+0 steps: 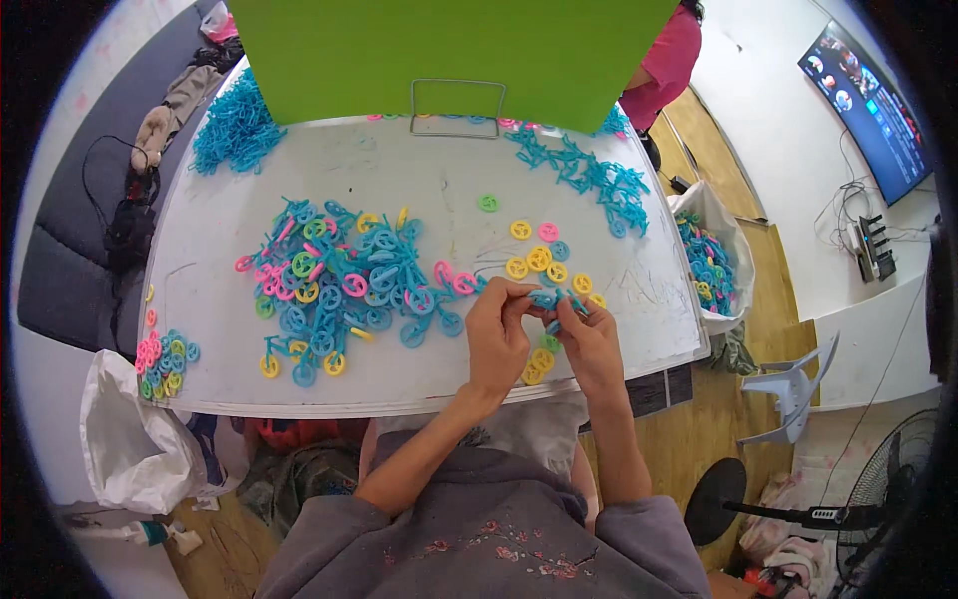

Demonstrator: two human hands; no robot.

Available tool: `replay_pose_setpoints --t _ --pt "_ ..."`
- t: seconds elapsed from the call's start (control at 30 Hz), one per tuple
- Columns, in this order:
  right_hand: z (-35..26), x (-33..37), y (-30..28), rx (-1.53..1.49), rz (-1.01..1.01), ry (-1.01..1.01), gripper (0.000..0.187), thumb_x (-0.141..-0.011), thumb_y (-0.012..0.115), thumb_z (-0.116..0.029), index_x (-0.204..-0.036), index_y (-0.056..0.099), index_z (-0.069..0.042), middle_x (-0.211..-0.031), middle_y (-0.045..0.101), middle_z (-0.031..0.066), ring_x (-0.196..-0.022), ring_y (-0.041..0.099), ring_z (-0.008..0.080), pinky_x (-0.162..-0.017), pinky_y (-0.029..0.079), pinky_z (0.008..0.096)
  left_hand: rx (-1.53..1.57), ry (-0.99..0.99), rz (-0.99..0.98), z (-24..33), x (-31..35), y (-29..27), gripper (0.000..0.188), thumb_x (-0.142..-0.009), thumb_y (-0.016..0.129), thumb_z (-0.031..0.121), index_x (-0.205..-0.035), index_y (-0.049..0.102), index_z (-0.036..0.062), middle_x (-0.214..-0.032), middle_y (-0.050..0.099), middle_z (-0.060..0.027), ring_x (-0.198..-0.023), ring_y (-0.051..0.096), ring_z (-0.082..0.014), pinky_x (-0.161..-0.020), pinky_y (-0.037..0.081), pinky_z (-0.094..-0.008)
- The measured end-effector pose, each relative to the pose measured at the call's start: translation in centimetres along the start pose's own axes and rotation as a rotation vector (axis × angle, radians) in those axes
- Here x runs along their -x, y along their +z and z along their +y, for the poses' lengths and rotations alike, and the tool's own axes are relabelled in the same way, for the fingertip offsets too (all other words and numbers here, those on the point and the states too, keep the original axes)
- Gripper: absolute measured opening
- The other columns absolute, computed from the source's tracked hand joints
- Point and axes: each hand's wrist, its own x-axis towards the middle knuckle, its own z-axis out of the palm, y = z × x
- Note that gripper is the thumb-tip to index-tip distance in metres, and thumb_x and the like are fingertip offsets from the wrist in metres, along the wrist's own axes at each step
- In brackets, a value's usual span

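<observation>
My left hand [499, 337] and my right hand [592, 344] meet above the front right part of the white table [419, 190]. Both are closed, thumbs and fingers pinching small blue plastic pieces [544, 299], partly covered by the fingertips. Beside them lie loose yellow plastic wheels [539, 259], with a pink wheel [548, 232] and a green wheel [487, 203] farther off. To the left of my hands spreads a big heap of blue stems with coloured wheels [344, 275]. Near my right wrist are a few more yellow wheels [533, 372].
Blue stems form a pile [235, 125] at the far left and a strip [589, 175] at the far right. A green panel [449, 60] stands across the back. A filled white sack [740, 270] is right of the table; small wheels [165, 364] lie at the left corner.
</observation>
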Motion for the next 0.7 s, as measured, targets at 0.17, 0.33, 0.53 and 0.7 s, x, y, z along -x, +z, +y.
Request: replay_pose_setpoints --t 0.17,0.33,0.53,0.7 --pt "-0.1 0.0 1.0 0.196 0.082 -0.201 0.014 -0.086 0.068 -0.012 -0.090 0.063 0.000 -0.084 0.066 0.0052 -0.078 0.058 0.0092 -0.072 0.046 0.0256 -0.128 0.008 0.061 0.8 0.3 0.1 0.012 -0.089 0.045 -0.010 -0.094 0.055 -0.0048 -0.081 0.060 -0.0116 -0.072 0.066 -0.0177 -0.062 0.051 -0.0267" --pt "-0.6 -0.1 0.5 0.497 0.111 -0.428 0.012 -0.079 0.071 -0.002 -0.087 0.062 0.001 -0.083 0.066 0.0063 -0.079 0.059 0.0120 -0.073 0.047 0.0284 -0.069 -0.140 -0.044 1.9 -0.7 -1.0 0.019 -0.087 0.051 -0.009 -0.103 0.057 -0.0007 -0.087 0.063 -0.0109 -0.075 0.064 -0.0162 -0.069 0.053 -0.0272" --pt "-1.3 0.4 0.9 0.663 0.034 -0.572 0.011 -0.079 0.067 0.004 -0.089 0.063 0.001 -0.088 0.066 0.0073 -0.087 0.061 0.0137 -0.082 0.048 0.0276 -0.076 -0.159 -0.108 1.2 -0.4 -1.8 0.020 -0.080 0.055 -0.013 -0.096 0.062 -0.0016 -0.097 0.061 -0.0099 -0.086 0.062 -0.0154 -0.071 0.053 -0.0256" --pt "-3.9 -0.2 0.5 0.860 -0.191 -0.525 0.021 -0.080 0.062 0.007 -0.101 0.063 0.003 -0.100 0.066 0.0120 -0.096 0.061 0.0152 -0.086 0.047 0.0277 -0.475 0.017 -0.082 1.8 -0.9 -3.7 0.020 -0.078 0.064 -0.003 -0.098 0.062 0.0014 -0.089 0.061 -0.0110 -0.076 0.060 -0.0217 -0.069 0.050 -0.0315"
